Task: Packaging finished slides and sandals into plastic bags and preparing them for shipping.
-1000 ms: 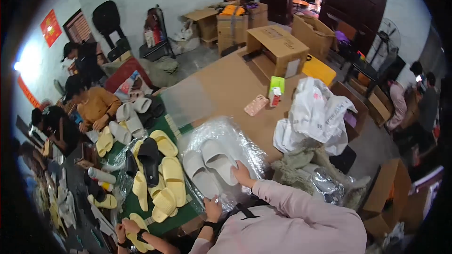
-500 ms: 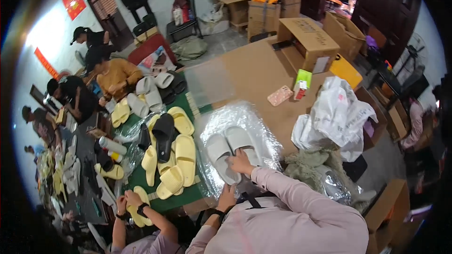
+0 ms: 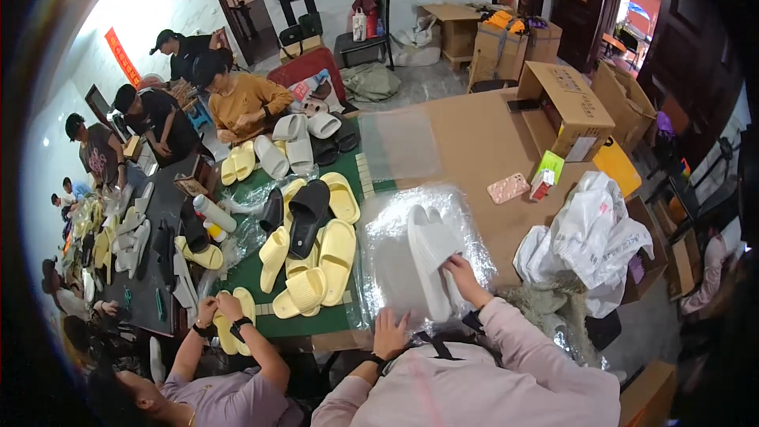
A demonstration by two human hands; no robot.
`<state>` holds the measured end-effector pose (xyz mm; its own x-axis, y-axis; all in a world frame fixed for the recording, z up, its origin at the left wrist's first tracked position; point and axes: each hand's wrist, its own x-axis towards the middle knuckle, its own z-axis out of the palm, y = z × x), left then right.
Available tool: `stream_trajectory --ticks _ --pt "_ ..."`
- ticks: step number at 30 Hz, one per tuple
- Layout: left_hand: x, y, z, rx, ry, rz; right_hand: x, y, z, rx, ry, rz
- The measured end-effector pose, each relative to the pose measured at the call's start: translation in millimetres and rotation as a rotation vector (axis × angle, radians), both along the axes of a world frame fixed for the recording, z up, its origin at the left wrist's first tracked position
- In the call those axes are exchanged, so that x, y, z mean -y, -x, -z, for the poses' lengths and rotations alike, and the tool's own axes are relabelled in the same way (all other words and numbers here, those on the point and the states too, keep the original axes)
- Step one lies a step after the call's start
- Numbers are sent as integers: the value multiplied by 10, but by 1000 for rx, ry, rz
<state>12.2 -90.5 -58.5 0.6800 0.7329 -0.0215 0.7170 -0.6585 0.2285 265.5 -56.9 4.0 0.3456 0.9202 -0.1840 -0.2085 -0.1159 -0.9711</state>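
Note:
A pair of light grey slide slippers [image 3: 429, 257] stands tilted up on edge, pressed together, above a stack of clear plastic bags [image 3: 387, 249]. My right hand [image 3: 468, 280] is closed on their right side, its fingers around the strap area. At the front edge of the bags lies my left hand [image 3: 390, 334], fingers stretched out and holding nothing. Left of the bags is a pile of pale yellow slides [image 3: 338, 259], with a black slide [image 3: 309, 217] lying on top.
A co-worker's hands [image 3: 218, 308] hold a yellow slide at my left. On the cardboard-covered table [image 3: 462, 142] lie a phone in a pink case [image 3: 507, 188], a small green box [image 3: 549, 166] and a white woven sack [image 3: 581, 237]. Behind stands an open carton [image 3: 565, 107].
The grey slides, lying flat side by side before, are now lifted and brought together in my right hand. My left hand has opened flat. The view has shifted, so the scene sits further right.

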Motion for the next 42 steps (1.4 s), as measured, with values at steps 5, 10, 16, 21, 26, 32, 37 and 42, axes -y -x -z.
stream_trajectory --ticks 5,10,16,21,26,32,37,42 --pt "-59 -107 318 -64 -22 311 354 -191 38 223 22 -47" --pt "-43 -360 226 -222 -37 179 686 -460 275 467 72 -200" --pt "-115 -169 168 -177 49 118 704 -307 111 422 -13 -279" --pt "-288 -53 412 63 100 225 640 -263 -113 244 1 -377" --pt "-443 -255 226 1011 805 -261 699 -255 -717 87 57 -769" --pt "-890 -356 181 1341 1096 -355 746 -220 -875 55 69 -857" --pt "-1248 -450 114 1221 899 -292 791 -188 -773 -51 33 -843" --pt "-1027 -729 -644 1000 886 -1 909 -281 -668 -118 74 -847"
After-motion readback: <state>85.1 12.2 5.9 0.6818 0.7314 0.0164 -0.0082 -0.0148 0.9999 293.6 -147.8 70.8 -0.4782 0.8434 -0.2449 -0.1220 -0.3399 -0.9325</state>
